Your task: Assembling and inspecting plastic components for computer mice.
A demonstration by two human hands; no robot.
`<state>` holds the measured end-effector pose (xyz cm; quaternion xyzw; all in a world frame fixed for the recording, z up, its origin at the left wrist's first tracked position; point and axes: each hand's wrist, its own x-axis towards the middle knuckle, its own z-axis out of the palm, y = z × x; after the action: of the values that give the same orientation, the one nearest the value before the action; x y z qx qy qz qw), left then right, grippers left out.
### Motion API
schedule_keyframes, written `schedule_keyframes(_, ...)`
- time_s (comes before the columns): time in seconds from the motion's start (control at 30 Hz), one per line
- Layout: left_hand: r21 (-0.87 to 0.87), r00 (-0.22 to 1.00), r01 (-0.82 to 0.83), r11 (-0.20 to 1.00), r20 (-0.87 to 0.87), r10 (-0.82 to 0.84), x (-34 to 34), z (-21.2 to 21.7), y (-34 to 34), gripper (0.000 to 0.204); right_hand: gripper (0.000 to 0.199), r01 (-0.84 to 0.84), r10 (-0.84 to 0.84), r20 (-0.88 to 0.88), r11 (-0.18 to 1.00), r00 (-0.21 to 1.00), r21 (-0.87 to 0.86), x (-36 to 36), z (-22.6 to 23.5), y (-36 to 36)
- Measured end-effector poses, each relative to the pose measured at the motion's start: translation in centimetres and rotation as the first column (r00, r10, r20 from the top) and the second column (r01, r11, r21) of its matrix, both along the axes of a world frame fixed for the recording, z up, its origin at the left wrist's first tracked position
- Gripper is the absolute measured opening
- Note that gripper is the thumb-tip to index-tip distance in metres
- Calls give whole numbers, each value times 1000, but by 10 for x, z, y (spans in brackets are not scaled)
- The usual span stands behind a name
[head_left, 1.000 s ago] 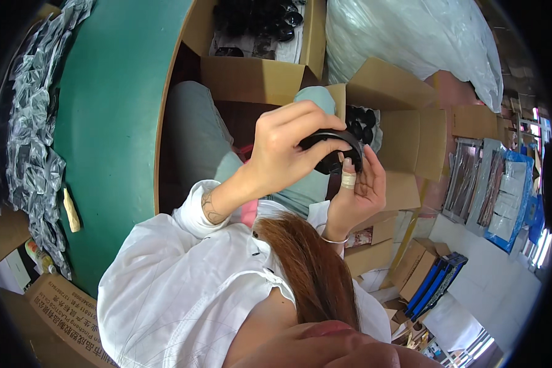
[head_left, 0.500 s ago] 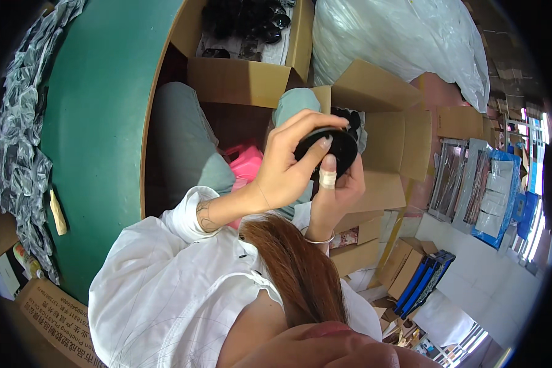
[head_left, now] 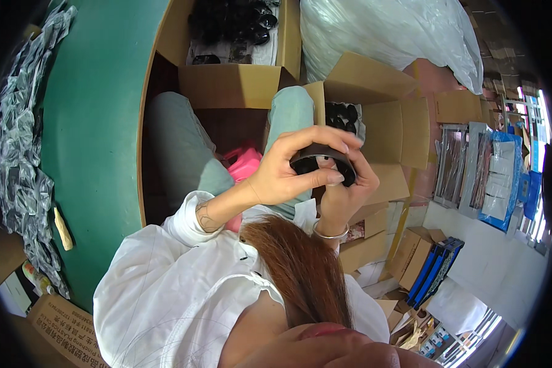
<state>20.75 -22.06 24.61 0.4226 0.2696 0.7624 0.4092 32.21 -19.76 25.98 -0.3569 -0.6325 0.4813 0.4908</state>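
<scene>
Both my hands hold a black ring-shaped part [head_left: 322, 161] in front of my chest, above my lap. My left hand [head_left: 282, 175] wraps it from the left, thumb under its rim and fingers arched over the top. My right hand [head_left: 348, 195], with a metal bangle on the wrist, cups it from below and from the right. Just behind the hands stands an open cardboard box [head_left: 380, 116] with more black parts [head_left: 342, 114] in it.
A green table [head_left: 92, 141] lies to the left, with clear plastic bags [head_left: 18, 153] along its far edge. A second cardboard box [head_left: 227, 80] of black parts stands ahead. A large white plastic sack [head_left: 392, 37] and blue packets [head_left: 503, 178] are on the right. A pink thing [head_left: 245, 164] lies on my lap.
The hands stay together on the black part and have sunk slightly in the picture. My right hand has shifted further under the part, and its taped finger no longer shows.
</scene>
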Motion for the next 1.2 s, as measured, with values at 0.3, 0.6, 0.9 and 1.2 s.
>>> schedule_keyframes(0.3,-72,971,-126,989,-213,108,3,-5,0,29,25,-34,36,36,998,999,-49,-3,-6,13)
schedule_keyframes(0.6,-81,928,-294,953,-265,263,11,-22,3,27,22,-86,96,132,993,987,-76,0,-24,25)
schedule_keyframes(0.9,-84,869,-375,923,-379,318,5,-31,2,23,21,-139,168,159,974,973,-177,0,-34,31)
schedule_keyframes(1.2,-499,964,-171,850,93,248,3,-32,10,15,15,-45,91,93,912,991,-409,-17,-34,27)
